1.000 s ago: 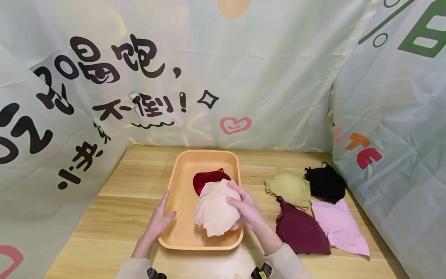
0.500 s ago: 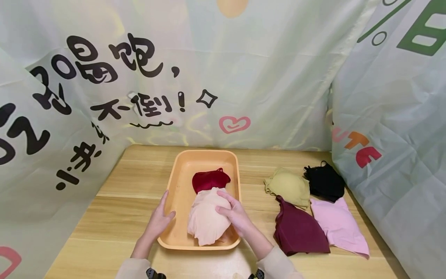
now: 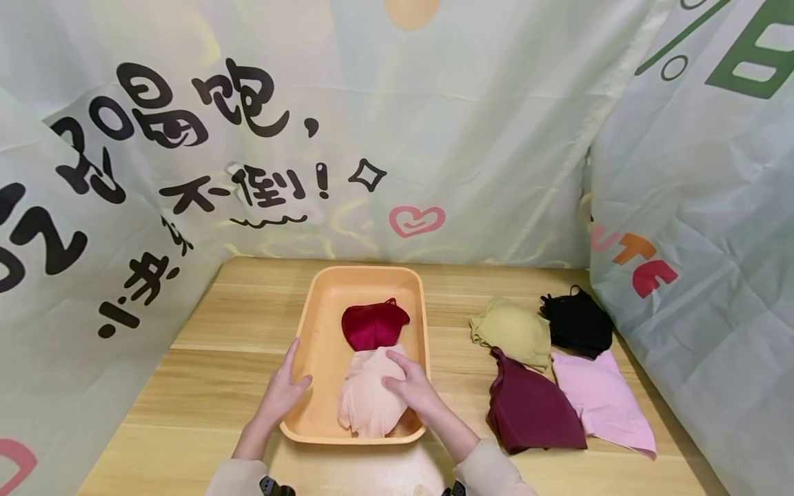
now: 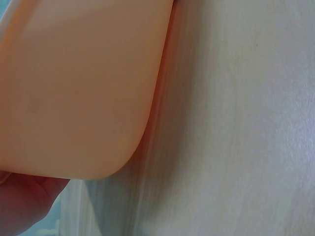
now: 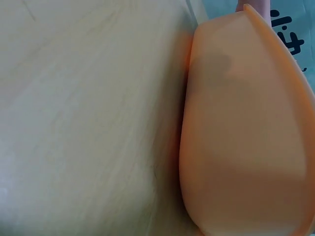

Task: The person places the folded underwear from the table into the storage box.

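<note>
The person's left hand [image 3: 285, 394] is gripping the left rim of the peach tray [image 3: 324, 313], its thumb reaching over to the inside. The right hand [image 3: 420, 393] is crossing the tray's right rim and resting on the pale pink garment [image 3: 370, 393], with the thumb and one finger lying apart on the cloth; whether its other fingers are grasping underneath, I cannot tell. That folded garment is lying in the near right part of the tray. Its long axis is running roughly along the tray's length, leaning slightly, with the straighter, narrower edge pointing away from the person and the wider, uneven edge pointing toward the near wall. The dark red garment [image 3: 374, 326] is sitting just past the far edge, meeting it, stretching crosswise with a thin strap looping up at its far right. The right hand is covering part of the pale cloth's right side. Beyond the right rim, well apart from the tray, four more garments are lying on the wooden surface [image 3: 217, 372]: an olive-yellow one [image 3: 513, 334] and a black one [image 3: 577, 324] farther back, a burgundy one [image 3: 533, 410] and a pink one [image 3: 604, 406] nearer, neighbours touching. Printed drapes [image 3: 496, 151] are hanging behind and on both sides.
</note>
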The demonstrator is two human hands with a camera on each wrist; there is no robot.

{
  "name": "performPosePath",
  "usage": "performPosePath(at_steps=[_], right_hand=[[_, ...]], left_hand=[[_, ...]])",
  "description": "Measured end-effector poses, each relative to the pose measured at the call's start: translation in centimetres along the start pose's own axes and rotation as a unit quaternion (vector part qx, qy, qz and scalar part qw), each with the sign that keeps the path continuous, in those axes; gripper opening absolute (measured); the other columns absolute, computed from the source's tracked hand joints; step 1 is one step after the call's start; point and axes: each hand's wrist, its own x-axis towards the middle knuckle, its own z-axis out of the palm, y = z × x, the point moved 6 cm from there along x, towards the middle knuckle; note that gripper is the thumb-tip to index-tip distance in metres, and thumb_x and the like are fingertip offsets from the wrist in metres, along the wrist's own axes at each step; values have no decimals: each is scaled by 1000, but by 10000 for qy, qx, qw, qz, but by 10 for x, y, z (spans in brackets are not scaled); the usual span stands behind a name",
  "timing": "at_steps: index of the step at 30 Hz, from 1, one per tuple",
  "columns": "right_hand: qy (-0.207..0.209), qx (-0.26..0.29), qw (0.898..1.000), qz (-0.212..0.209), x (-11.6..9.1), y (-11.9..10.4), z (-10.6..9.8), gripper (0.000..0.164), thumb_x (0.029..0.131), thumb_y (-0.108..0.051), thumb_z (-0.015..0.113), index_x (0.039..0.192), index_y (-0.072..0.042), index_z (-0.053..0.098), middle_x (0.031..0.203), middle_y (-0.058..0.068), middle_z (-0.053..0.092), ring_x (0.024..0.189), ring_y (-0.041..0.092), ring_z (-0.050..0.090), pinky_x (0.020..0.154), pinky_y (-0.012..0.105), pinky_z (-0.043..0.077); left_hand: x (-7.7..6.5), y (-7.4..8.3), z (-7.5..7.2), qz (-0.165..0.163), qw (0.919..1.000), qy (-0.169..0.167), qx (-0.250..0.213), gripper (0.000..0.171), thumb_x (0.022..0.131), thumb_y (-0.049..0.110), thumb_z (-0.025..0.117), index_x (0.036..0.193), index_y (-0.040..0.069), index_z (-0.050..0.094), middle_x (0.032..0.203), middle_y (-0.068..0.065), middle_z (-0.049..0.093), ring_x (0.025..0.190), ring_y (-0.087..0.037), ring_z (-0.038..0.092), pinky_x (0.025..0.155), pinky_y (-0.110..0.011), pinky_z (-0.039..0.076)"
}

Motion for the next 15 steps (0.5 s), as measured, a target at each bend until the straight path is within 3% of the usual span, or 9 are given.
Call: performPosePath(at_steps=[3,7,10,11,14,15], right_hand=[[100,-482,9988,-15,0,-2,-1,56,82,0,55,131,16,35,138,31,34,131,43,21,106,56,16],[286,-986,9947,63,3,-3,-2,55,83,-1,54,131,16,35,137,32,34,130,45,21,106,56,15],[397,-1223,9916,122,6,-3,-3,55,83,-1,54,132,15,35,137,31,34,130,47,18,107,57,13],[423,-1274,9909,133,7,-4,-3,54,83,-1,54,132,14,35,137,31,34,130,47,18,107,57,13],[463,-1369,9894,144,9,-4,-4,55,83,-2,54,133,12,35,136,31,35,129,47,22,106,57,17],[460,-1371,9893,171,9,-3,-4,55,84,-2,54,133,11,36,136,31,36,129,46,23,105,57,18]], left_hand=[[0,-1,1,-86,9999,-47,-66,79,83,-1,53,147,5,6,147,-29,12,51,-11,38,83,-45,42],[1,-1,0,-137,9999,-50,-50,80,83,0,53,147,6,6,147,-28,13,49,-12,34,75,-43,44],[1,-1,0,-105,9999,0,19,79,83,0,53,146,5,7,147,-29,14,73,-27,52,86,-51,44],[1,-1,0,-110,9999,-5,14,79,83,0,53,147,5,6,147,-29,14,72,-32,51,82,-50,45],[0,0,0,-75,10000,13,35,79,83,-1,53,146,4,7,147,-29,14,108,-43,45,100,-57,30],[0,-1,0,-94,10000,-20,-5,79,83,-1,52,146,5,6,147,-28,12,105,-45,46,101,-57,29]])
